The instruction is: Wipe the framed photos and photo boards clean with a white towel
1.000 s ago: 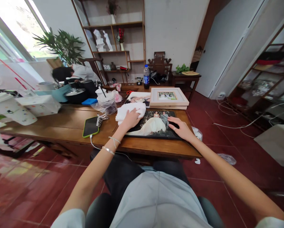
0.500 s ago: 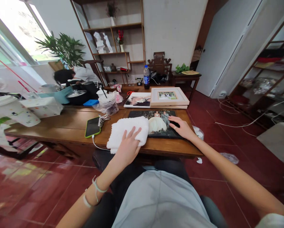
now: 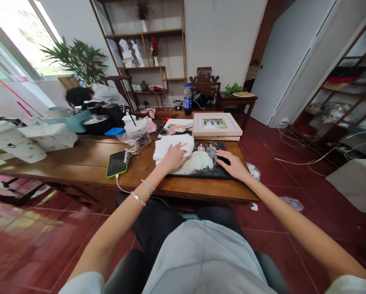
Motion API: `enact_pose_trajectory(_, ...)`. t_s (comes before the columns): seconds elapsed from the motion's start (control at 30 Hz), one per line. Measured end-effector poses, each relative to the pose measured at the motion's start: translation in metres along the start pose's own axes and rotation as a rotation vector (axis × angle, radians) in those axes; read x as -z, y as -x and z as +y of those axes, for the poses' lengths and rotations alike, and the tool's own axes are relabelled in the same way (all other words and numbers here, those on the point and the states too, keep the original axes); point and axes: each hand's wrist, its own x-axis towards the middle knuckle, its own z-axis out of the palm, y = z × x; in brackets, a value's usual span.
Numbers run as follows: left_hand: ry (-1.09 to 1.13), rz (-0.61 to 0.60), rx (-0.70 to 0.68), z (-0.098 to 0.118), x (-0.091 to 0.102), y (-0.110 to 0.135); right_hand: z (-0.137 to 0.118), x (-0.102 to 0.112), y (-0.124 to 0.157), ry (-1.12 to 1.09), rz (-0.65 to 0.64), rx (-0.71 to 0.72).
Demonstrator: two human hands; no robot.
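Note:
A dark framed wedding photo [image 3: 207, 163] lies flat near the front edge of the wooden table [image 3: 87, 157]. My left hand [image 3: 172, 157] presses a folded white cloth [image 3: 173, 145] onto the photo's upper left part, fingers closed over the cloth. My right hand [image 3: 231, 163] rests flat on the photo's right side with fingers spread, a ring on one finger. Behind the photo sit a light wooden frame [image 3: 217, 124] and another photo print [image 3: 175, 127].
A green-cased phone [image 3: 116, 163] on a white cable lies left of the photo, next to a metal clip [image 3: 130, 153] and a bagged plastic cup [image 3: 137, 132]. A blue-capped bottle [image 3: 188, 99] stands behind. A person [image 3: 91, 94] bends over at the far left. Cables cross the red floor at right.
My left hand slid the white cloth from the photo's near left edge back up to its upper left corner. My right hand stayed flat on the photo.

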Motion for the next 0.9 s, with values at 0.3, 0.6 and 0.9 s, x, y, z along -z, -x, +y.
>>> enact_pose_trajectory(0.3,-0.068,0.015,0.046,0.001,0.0,-0.018,0.001,0.0,-0.001,0.003,-0.004,-0.008)
enact_pose_trajectory(0.6,-0.143,-0.055,-0.129,0.078,0.032,0.071,0.0,-0.001,0.0,0.016,-0.002,-0.007)
enact_pose_trajectory(0.9,-0.028,-0.059,-0.147,0.066,0.029,0.077,0.001,-0.001,-0.001,0.013,0.0,-0.002)
